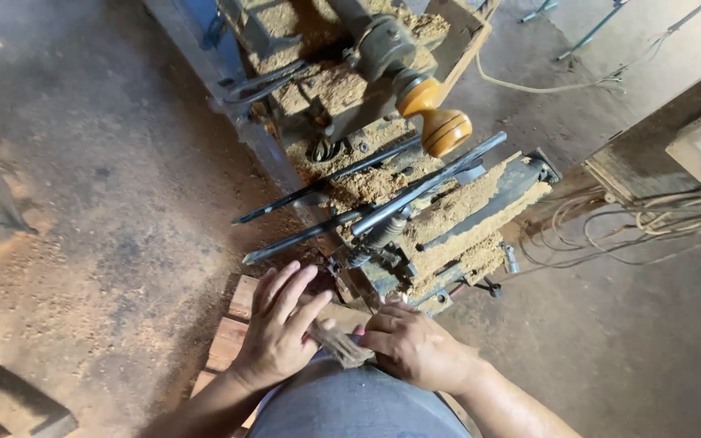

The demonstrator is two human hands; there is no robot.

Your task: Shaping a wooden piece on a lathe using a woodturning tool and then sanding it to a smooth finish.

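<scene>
Head view, left to right. I am laying my left hand [279,324], fingers spread wide, against a small brush [339,344] with pale bristles, just above my lap. I am gripping the brush's handle end in my right hand [412,345], fingers curled shut around it. Beyond both hands, a lathe [415,203] is standing caked in sawdust, with long dark turning chisels [326,180] lying across its bed. A turned orange wooden piece [436,118] is sitting mounted at the upper centre. Tangled cables [642,223] are lying on the floor at right.
</scene>
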